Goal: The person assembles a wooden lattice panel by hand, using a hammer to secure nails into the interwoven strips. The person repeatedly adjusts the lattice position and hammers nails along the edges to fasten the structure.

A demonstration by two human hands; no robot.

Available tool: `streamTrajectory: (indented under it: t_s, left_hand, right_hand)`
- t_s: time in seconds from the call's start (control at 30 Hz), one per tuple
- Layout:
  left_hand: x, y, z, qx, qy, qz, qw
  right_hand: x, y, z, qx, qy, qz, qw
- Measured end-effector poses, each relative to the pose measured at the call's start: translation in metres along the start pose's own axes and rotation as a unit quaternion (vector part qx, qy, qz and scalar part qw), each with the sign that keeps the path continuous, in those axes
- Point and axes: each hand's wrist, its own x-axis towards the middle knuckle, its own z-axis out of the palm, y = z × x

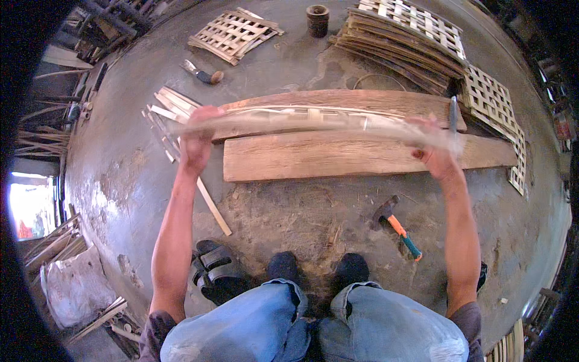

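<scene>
Held out level above two thick wooden boards is a woven lattice panel of pale wooden strips (313, 122), seen nearly edge-on and blurred by motion. My left hand (199, 142) is closed around its left end. At its other end my right hand (435, 154) grips it too, its fingers partly smeared. Below the panel lies the near board (362, 160), and the far board (289, 98) is partly covered by the panel. A narrow grey blade-like piece (453, 114) shows just beyond my right hand; what it belongs to is unclear.
A hammer (398, 230) with an orange and green handle lies on the floor. Loose strips (175, 104) lie left of the boards. Farther off are a knife (202, 73), a lattice piece (235, 35), a brown pot (317, 22) and stacked panels (395, 48). Sandals (218, 274) sit by my feet.
</scene>
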Motion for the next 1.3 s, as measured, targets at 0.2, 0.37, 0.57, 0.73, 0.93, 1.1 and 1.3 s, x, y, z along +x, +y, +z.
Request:
streamTrajectory:
  t_s: [0.2,0.37,0.57,0.73,0.93,1.1,1.3]
  left_hand:
    - [-0.062,-0.031,0.046,0.139,-0.061,0.008,0.988]
    - [-0.080,-0.017,0.054,0.187,-0.201,0.004,0.962]
    - [-0.080,-0.029,0.010,0.216,-0.100,-0.037,0.971]
    - [-0.030,-0.027,-0.008,0.206,-0.079,-0.109,0.969]
    - [0.094,0.007,0.028,0.231,-0.282,0.015,0.931]
    - [0.144,-0.001,0.127,0.194,-0.417,0.007,0.888]
    - [0.123,-0.039,0.214,0.194,-0.451,-0.042,0.870]
  right_hand:
    - [0.014,0.090,-0.027,0.020,0.001,0.001,1.000]
    - [0.027,0.107,-0.039,-0.054,0.045,-0.002,0.997]
    - [-0.017,0.116,-0.054,-0.398,0.193,-0.144,0.885]
    - [-0.140,0.185,-0.083,-0.477,0.213,-0.063,0.850]
    - [-0.157,0.186,-0.049,-0.558,0.120,-0.047,0.820]
    - [-0.187,0.190,-0.074,-0.524,0.154,-0.038,0.837]
    - [-0.208,0.154,-0.078,-0.503,0.187,-0.056,0.842]
